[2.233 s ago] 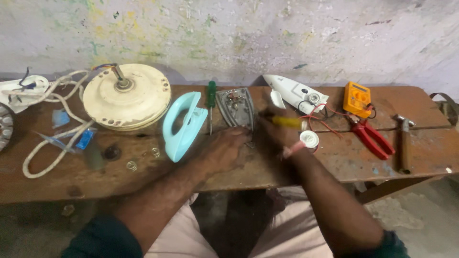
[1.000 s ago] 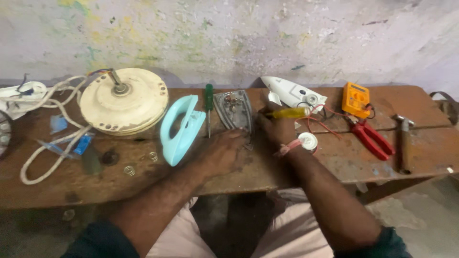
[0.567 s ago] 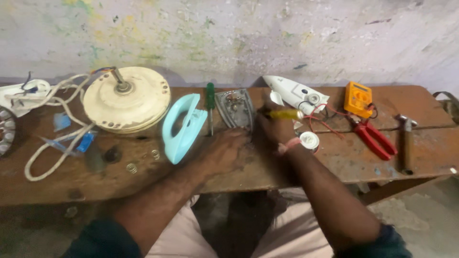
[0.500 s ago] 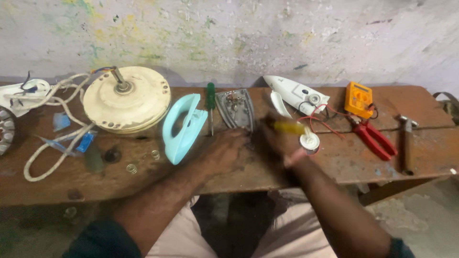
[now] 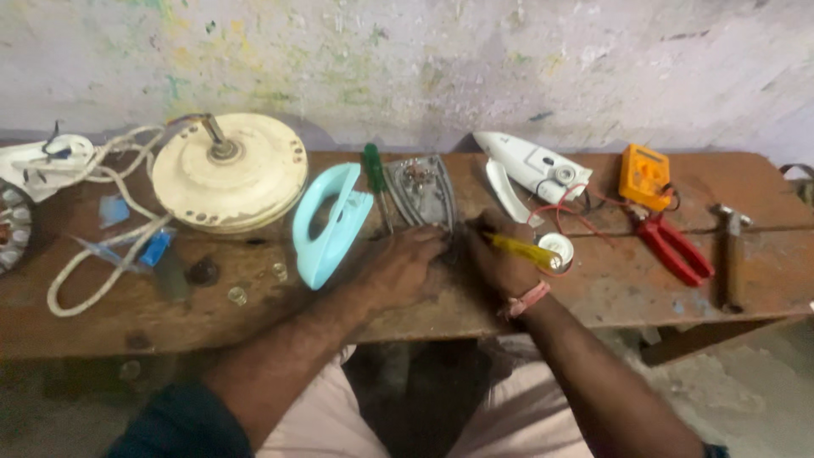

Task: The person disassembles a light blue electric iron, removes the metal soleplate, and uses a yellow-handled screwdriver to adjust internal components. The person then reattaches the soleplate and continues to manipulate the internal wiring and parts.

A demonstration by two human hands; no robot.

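Note:
My right hand [image 5: 500,259] grips a yellow-handled screwdriver [image 5: 526,251], its tip pointing left toward the near end of a grey metal iron soleplate [image 5: 421,191] on the wooden bench [image 5: 593,293]. My left hand [image 5: 403,267] rests just left of it, fingers curled over the soleplate's near edge; what lies under the fingers is hidden. A light blue iron handle shell [image 5: 326,222] lies to the left, touching a green-handled screwdriver [image 5: 376,174]. A white iron cover [image 5: 530,163] lies behind my right hand.
A cream round fan motor [image 5: 227,174] and white cord [image 5: 102,254] sit at the left. An orange multimeter [image 5: 644,175], red pliers [image 5: 674,246] and a hammer [image 5: 731,246] lie at the right. A small white round part [image 5: 560,248] sits beside my right hand.
My right hand has turned the yellow screwdriver, lowering it from near the white cover to beside the soleplate's near end. The left hand has stayed put.

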